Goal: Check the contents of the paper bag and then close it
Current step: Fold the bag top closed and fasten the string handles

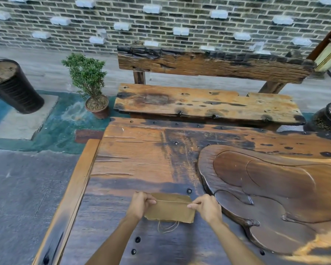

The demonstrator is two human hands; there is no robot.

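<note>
Near the front edge of the weathered wooden tabletop (134, 165) lies the paper bag (170, 211), flat and brown, roughly rectangular, with slightly uneven corners. Its surface is matte and a little creased, and it looks thin, with no bulge showing. A pale twine handle (167, 227) loops out from the bag's near edge and rests on the dark boards. A second length of the same twine (173, 201) is stretched taut across the upper part of the bag, running straight from one hand to the other.

Both hands are closed in a pinch. The left hand (140, 204) grips the left end of the taut string at the bag's left edge, fingers curled tightly. The right hand (206, 207) pinches the right end just past the bag's right edge, thumb and forefinger pressed together.

To the right of the bag sits a dark carved wooden tray (266, 188), its rim close to the right hand. Beyond the tabletop stands a rough bench (206, 104), and a small potted shrub (92, 85) stands on the floor to the left.
</note>
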